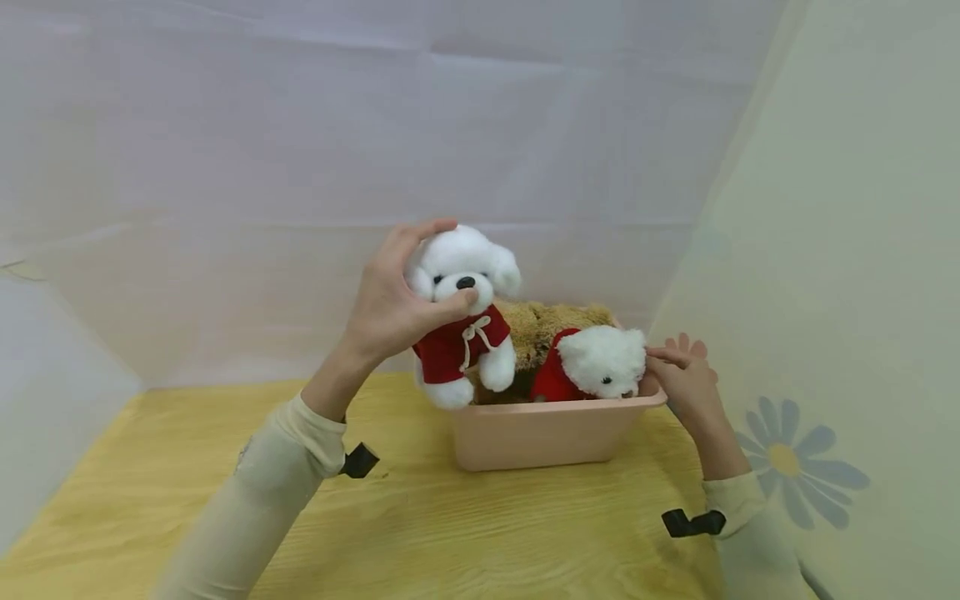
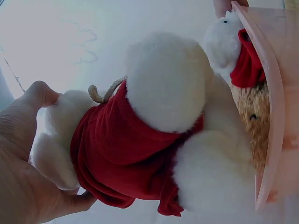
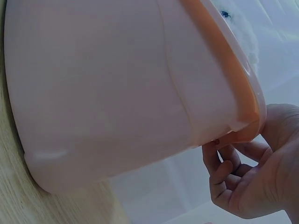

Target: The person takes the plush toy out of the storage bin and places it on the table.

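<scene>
Being held by its head in the left hand [image 1: 382,304], a red-shirted white plush dog [image 1: 465,335] is positioned upright at ten o'clock of the pink bin [image 1: 532,437]. Its muzzle is crossed by the thumb, and its crown is spanned by widely spread fingers; whether the bin is touched by its paws cannot be told. At three o'clock, the bin's rim is gripped by the right hand [image 1: 686,387], its fingers curled beneath. Inside, a brown plush toy [image 1: 551,325] is seen toward twelve o'clock, and a smaller white plush toy [image 1: 603,362] is tipped toward three o'clock. The bin is supported by a wood-grained table [image 1: 420,533].
</scene>
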A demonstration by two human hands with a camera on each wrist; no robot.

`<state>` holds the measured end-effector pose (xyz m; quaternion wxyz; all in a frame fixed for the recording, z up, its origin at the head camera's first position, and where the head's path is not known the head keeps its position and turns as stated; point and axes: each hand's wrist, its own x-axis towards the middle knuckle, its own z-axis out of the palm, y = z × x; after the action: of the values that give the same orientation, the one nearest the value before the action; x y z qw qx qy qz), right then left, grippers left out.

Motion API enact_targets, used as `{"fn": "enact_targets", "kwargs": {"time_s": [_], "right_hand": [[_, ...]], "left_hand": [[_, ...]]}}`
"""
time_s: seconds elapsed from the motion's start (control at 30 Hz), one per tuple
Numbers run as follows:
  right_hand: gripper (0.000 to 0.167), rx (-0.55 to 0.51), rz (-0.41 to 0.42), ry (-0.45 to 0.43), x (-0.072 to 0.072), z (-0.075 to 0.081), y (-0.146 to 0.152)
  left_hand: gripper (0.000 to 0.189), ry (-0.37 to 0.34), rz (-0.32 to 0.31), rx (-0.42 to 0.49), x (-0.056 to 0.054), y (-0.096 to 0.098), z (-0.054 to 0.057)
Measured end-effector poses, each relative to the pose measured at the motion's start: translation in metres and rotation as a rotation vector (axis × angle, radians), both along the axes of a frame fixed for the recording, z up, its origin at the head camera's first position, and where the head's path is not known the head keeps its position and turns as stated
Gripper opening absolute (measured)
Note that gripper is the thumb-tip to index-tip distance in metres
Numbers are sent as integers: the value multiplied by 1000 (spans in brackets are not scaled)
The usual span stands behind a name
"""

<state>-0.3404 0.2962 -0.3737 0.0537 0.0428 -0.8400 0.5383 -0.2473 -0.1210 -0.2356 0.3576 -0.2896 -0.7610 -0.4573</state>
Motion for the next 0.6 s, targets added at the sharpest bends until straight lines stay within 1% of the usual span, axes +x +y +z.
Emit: {"fn": "enact_targets", "kwargs": {"time_s": [0.13,0.3,0.43,0.5,0.6], "right_hand": [[74,-3,2,-31,0,2,12],[76,21,6,-41,0,5,28],[74,74,-3,-39,-2,6,37],[74,79,-11,-47,-1,6,41],[75,86,-15,-54,1,5,46]], "left_hand": [[68,0,18,-15,3,-13,4],[69,-7,57,-33,4,-30,3],[69,-32,92,-56,4,-48,-4],[68,-61,104,-72,4,-59,-10],[69,-121,148,-98,6,-79,-20]]}}
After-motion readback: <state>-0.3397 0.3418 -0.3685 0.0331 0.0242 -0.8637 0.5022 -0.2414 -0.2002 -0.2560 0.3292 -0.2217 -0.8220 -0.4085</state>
